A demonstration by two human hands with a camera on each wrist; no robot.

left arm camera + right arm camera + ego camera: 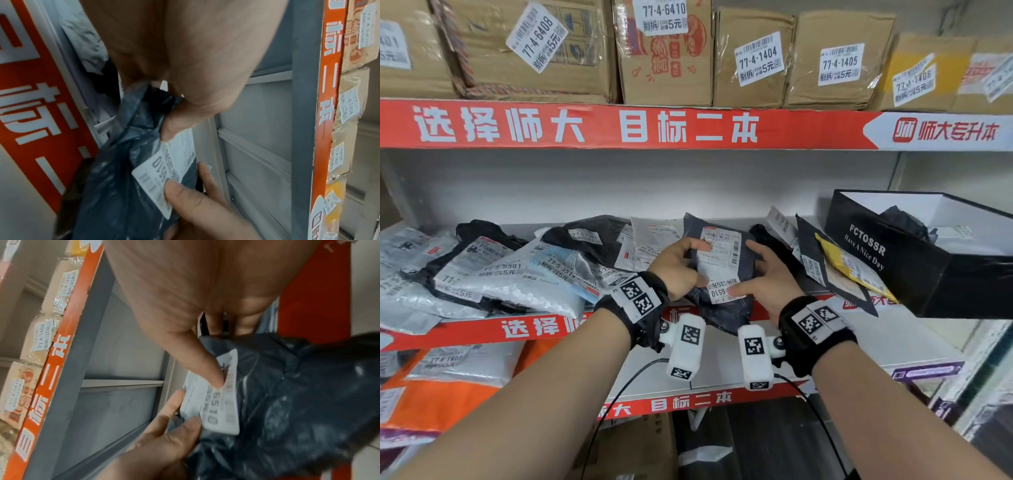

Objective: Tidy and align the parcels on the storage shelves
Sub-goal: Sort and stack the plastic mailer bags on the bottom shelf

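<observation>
Both hands are holding one dark plastic parcel [722, 263] at the front edge of the middle shelf [893, 329], and its lower end is hanging over the red strip on that edge. The left hand [679, 265] is gripping the parcel's left side, with the thumb lying on the white shipping label [719, 253] and the fingers curled behind the bag. The right hand [767, 274] is gripping the right side, its thumb pressing on the small sticker [724, 291] (the digits 6510 are readable in the right wrist view). The parcel is tilting with its label side toward the person.

To the left, a loose heap of grey, white and black mail bags [493, 270] is lying on the same shelf. To the right, an open black shoe box [914, 267] is standing, with a yellow envelope [849, 263] leaning against it. On the upper shelf, cardboard boxes [753, 61] are standing in a row.
</observation>
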